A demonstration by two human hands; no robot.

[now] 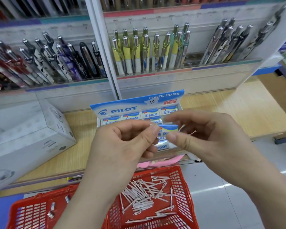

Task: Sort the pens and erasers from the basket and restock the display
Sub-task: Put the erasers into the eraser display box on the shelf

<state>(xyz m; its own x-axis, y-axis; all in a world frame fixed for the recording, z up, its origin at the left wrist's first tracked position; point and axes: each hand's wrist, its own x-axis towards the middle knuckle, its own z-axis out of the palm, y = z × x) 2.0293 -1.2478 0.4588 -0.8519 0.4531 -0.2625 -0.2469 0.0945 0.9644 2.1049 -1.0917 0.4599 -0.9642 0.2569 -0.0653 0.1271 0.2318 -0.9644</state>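
Stationery aisle, wooden shelf below two racks of upright pens. Both hands raised over the Pilot eraser box at centre. Left hand pinched shut, thumb and forefinger gripping the left side of a small stack of erasers. Right hand likewise pinched at the stack's right edge, seemingly also nipping a thin pale band whose loose ends stick out to the right; exact hold on it hard to tell. Stack hanging just in front of the box, above its front rows.

Step in hand, by the look of it: freeing the bundle before loading it into the box. Best done by keeping the left pinch firm on the stack, drawing the band off sideways, then dropping the erasers label-up into an open slot, edges squared with the neighbours.

Count: about three erasers in the held stack, at least seven more showing in the box. Red basket below holding dozens of thin pale pens in a loose heap, too tangled to number, plus three or four small wrapped pieces at the left end. White carton lying tilted on the shelf to the left.
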